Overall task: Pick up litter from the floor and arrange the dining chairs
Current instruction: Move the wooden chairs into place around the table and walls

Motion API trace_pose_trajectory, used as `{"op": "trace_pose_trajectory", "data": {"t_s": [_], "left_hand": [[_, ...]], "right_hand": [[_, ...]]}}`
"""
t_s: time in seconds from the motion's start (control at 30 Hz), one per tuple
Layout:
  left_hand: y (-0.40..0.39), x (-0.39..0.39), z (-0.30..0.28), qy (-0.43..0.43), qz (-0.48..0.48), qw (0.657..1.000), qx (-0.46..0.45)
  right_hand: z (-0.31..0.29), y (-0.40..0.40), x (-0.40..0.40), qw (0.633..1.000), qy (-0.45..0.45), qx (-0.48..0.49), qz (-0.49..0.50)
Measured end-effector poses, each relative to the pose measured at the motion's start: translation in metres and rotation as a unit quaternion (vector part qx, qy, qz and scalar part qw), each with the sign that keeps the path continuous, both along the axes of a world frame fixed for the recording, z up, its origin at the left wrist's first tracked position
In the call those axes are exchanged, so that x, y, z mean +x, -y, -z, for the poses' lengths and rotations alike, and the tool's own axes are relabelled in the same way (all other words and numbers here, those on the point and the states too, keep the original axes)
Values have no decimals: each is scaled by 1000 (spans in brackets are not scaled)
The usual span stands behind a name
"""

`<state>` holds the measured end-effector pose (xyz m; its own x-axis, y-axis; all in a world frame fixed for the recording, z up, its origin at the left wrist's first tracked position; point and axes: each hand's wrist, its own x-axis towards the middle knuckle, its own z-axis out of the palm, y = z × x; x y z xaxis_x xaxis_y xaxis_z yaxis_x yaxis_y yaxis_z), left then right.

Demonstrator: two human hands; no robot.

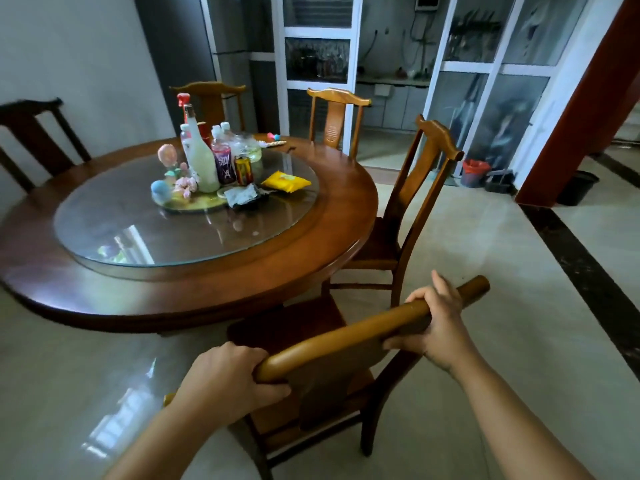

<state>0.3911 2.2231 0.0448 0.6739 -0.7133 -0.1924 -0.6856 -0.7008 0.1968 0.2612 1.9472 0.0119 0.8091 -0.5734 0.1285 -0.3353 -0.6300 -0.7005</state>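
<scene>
A wooden dining chair stands right in front of me, its seat partly under the round wooden table. My left hand grips the left end of its curved top rail. My right hand grips the rail near its right end. A second chair stands at the table's right side, and a third chair and a fourth chair stand at the far side. A dark chair is at the far left. I see no litter on the visible floor.
A glass turntable on the table carries bottles, a can, toys and a yellow packet. A red bin and a black bucket stand by the glass doors and the red pillar at the right. Pale tiled floor lies open to the right.
</scene>
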Motion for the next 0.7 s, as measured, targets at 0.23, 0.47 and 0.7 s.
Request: {"op": "trace_pose_trajectory", "data": {"t_s": [0.23, 0.47, 0.7], "left_hand": [[4, -16, 8, 40, -109, 992, -41], [15, -45, 26, 225, -163, 949, -152], [18, -29, 43, 365, -121, 904, -188]], "right_hand": [[-3, 28, 46, 995, -1, -11, -96], [7, 38, 50, 985, 32, -127, -115], [17, 45, 66, 974, 130, -118, -146]]}}
